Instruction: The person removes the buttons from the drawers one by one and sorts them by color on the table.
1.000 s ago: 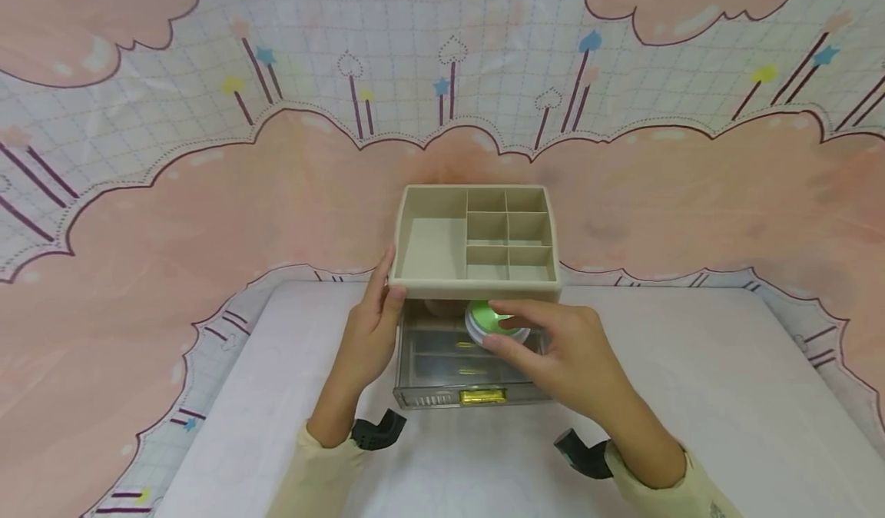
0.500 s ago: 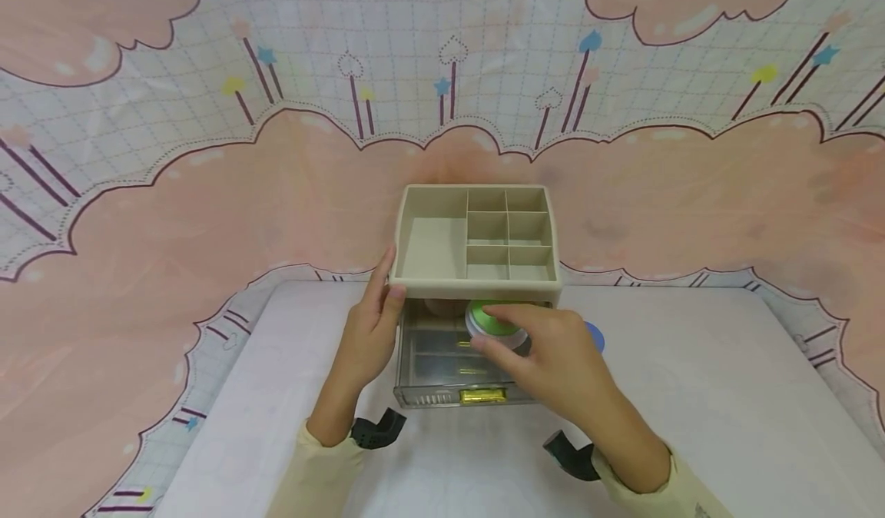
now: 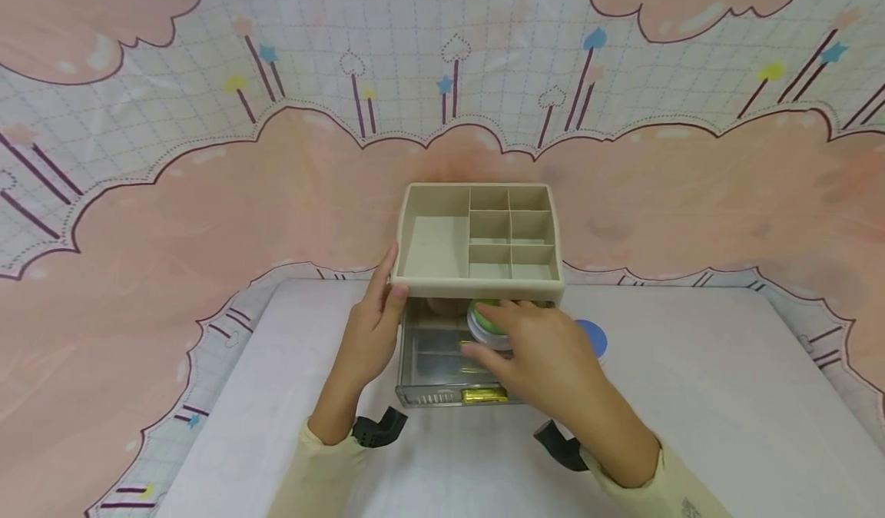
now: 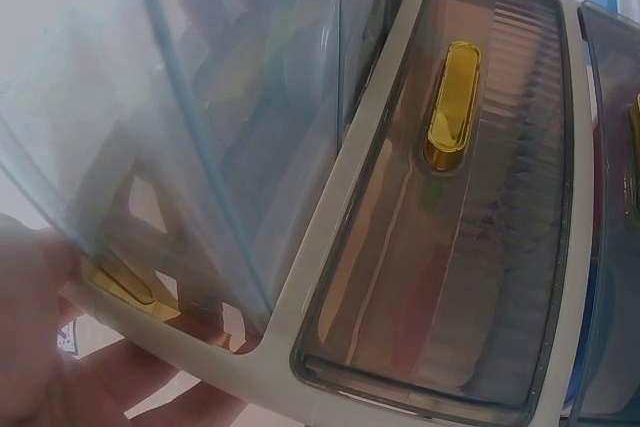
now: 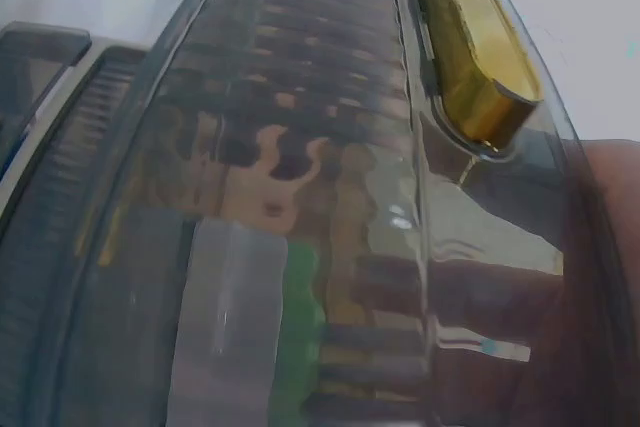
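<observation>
A beige desktop organizer (image 3: 435,249) stands mid-table, a smoky see-through drawer (image 3: 435,391) with a gold handle (image 3: 484,396) pulled out of its front. My left hand (image 3: 369,337) holds its left front corner, thumb on the front edge and fingers along the side. Inside the drawer, towards the back, sits a round tub with a green lid and white body (image 3: 487,337). My right hand (image 3: 549,349) reaches over the drawer with loosely bent fingers, index fingertip on the green lid and thumb lower, apart from it. Through the drawer wall, the right wrist view shows the tub's white side (image 5: 230,317).
A blue round lid (image 3: 592,337) lies right of the drawer, partly behind my right hand. A dull pinkish round thing (image 3: 445,307) sits further back in the drawer. More gold-handled drawers (image 4: 455,102) show in the left wrist view. A patterned cloth (image 3: 691,195) hangs behind the white table (image 3: 726,410).
My right hand has moved left across the drawer, covering more of the tub and uncovering the blue lid at the right. The thumb has come off the tub. My left hand stays put.
</observation>
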Demonstrator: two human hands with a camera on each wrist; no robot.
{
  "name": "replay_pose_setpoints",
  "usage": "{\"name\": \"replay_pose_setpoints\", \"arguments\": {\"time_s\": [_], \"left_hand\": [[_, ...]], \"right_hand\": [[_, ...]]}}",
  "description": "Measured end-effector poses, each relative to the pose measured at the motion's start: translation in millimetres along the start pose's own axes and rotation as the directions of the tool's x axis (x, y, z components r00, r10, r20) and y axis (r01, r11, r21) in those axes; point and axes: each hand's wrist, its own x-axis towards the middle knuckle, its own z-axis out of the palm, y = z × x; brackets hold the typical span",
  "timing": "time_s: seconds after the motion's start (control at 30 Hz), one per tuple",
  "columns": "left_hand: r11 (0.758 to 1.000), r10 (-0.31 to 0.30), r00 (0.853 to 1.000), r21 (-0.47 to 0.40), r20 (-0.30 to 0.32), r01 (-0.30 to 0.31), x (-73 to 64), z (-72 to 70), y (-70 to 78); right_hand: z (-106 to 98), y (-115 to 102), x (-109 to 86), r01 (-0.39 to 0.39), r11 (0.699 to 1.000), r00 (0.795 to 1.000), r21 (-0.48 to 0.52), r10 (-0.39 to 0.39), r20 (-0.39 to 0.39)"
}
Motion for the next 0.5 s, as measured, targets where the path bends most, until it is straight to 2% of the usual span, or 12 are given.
{"name": "replay_pose_setpoints", "arguments": {"time_s": [0.2, 0.37, 0.5], "left_hand": [[1.000, 0.005, 1.000, -0.002, -0.005, -0.005, -0.3, -0.5, -0.8], [1.000, -0.002, 1.000, -0.005, 0.003, 0.002, -0.2, -0.3, 0.1], [1.000, -0.001, 1.000, 0.001, 0.001, 0.001, -0.2, -0.5, 0.7]], "right_hand": [[1.7, 1.9, 3.2, 0.055, 0.998, 0.998, -0.006, -0.056, -0.040], [-0.1, 5.9, 1.3, 0.048, 0.999, 0.997, 0.003, -0.048, -0.066], [-1.1, 5.0, -0.1, 0.061, 0.997, 0.997, -0.042, -0.063, -0.040]]}}
